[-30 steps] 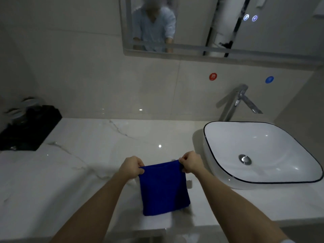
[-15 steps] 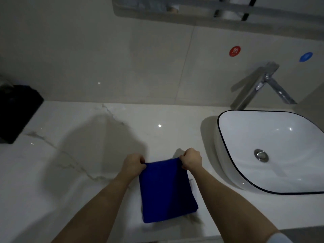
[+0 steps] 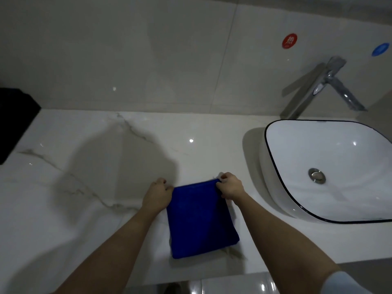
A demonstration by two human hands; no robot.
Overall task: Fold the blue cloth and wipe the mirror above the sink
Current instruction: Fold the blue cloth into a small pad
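The blue cloth (image 3: 200, 219) lies folded into a rough rectangle on the white marble counter (image 3: 101, 166), near its front edge. My left hand (image 3: 158, 194) pinches the cloth's far left corner. My right hand (image 3: 230, 186) pinches its far right corner. The far edge is stretched between the two hands. The white sink (image 3: 331, 166) stands just right of the cloth. The mirror is out of view above the frame.
A chrome faucet (image 3: 324, 88) rises behind the sink. A red round sticker (image 3: 289, 40) and a blue one (image 3: 380, 49) sit on the tiled wall. A black object (image 3: 14, 122) stands at the counter's far left.
The view has tilted down, so the mirror left the frame. Both hands have lowered the cloth from hanging to lying flat on the counter, still holding its far corners.
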